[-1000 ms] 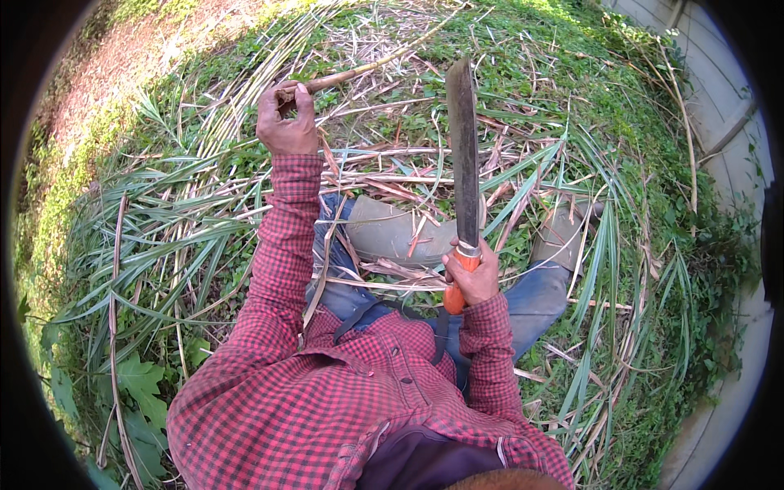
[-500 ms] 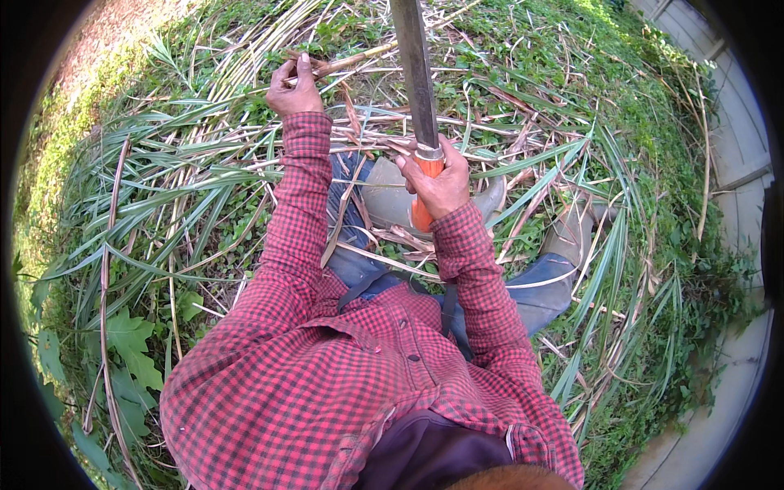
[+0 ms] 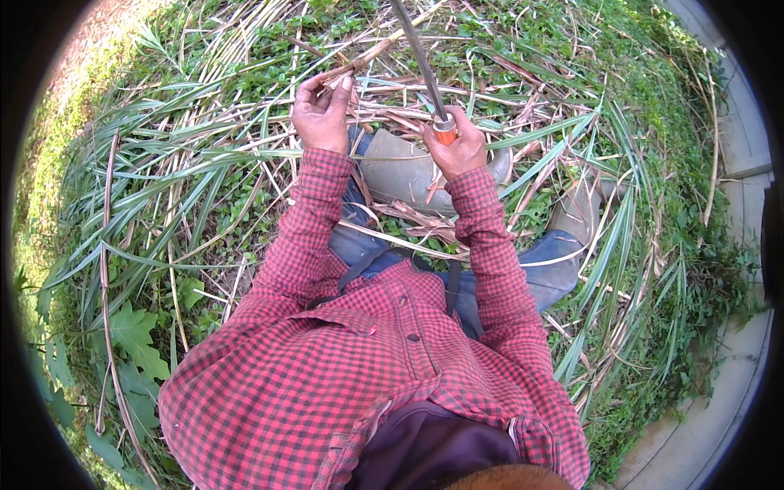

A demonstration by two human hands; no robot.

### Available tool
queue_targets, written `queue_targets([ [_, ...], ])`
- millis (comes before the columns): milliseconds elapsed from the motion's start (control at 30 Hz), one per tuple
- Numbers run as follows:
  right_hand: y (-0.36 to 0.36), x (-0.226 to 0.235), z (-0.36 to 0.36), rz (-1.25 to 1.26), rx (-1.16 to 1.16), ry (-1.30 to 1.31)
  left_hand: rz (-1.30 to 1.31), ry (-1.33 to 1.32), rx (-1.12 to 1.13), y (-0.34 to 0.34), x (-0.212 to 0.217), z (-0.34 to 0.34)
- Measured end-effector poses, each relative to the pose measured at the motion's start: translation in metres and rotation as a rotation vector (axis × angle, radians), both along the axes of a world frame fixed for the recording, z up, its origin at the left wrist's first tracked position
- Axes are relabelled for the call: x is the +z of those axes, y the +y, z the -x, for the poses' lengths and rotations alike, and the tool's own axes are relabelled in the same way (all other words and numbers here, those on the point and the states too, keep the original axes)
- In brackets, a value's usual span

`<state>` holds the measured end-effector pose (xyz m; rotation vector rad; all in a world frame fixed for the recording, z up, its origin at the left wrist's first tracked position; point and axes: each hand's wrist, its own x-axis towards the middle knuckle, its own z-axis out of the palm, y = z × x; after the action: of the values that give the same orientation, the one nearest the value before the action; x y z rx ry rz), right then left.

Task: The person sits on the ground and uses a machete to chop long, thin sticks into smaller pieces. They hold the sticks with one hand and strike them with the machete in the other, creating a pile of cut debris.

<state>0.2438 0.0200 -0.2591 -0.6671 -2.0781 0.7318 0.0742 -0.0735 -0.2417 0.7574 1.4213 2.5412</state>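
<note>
My left hand [image 3: 322,118] is closed around the near end of a cane stalk [image 3: 382,47], with brown dry leaf sheath at the fingers. From there the stalk slants away to the upper right. In my right hand [image 3: 460,149] is a machete [image 3: 421,64], gripped by its orange handle [image 3: 445,133]. Its dark blade points away and leans left, passing close to the stalk; whether they touch I cannot tell. The blade's tip is cut off by the top of the picture.
Long cut stalks [image 3: 245,49] lie at the far left. Green strap leaves [image 3: 188,175] and dry brown strips [image 3: 416,219] litter the weedy ground. Just beyond my lap are my rubber boots [image 3: 404,171]. A pale concrete edge [image 3: 735,367] runs along the right.
My left hand has come nearer and to the right with the stalk. The right hand has shifted slightly away and right; the machete's blade has turned narrower to view and leans further left.
</note>
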Motion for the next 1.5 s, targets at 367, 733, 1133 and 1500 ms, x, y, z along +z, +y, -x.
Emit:
queue_targets([
  [367, -0.004, 0.057, -0.005, -0.282, 0.311, -0.190, -0.026, -0.023, 0.087, 0.004, -0.003, 0.003],
  [733, 0.006, 0.068, 0.001, -0.288, 0.340, -0.371, 0.066, 0.004, 0.164, 0.001, 0.002, 0.002],
  [1133, 0.033, 0.048, 0.020, -0.274, 0.205, -0.513, -0.006, 0.103, 0.185, 0.004, -0.002, 0.004],
  [1500, 0.046, 0.044, 0.033, -0.148, 0.075, -0.506, 0.113, 0.428, 0.295, 0.019, 0.026, 0.028],
])
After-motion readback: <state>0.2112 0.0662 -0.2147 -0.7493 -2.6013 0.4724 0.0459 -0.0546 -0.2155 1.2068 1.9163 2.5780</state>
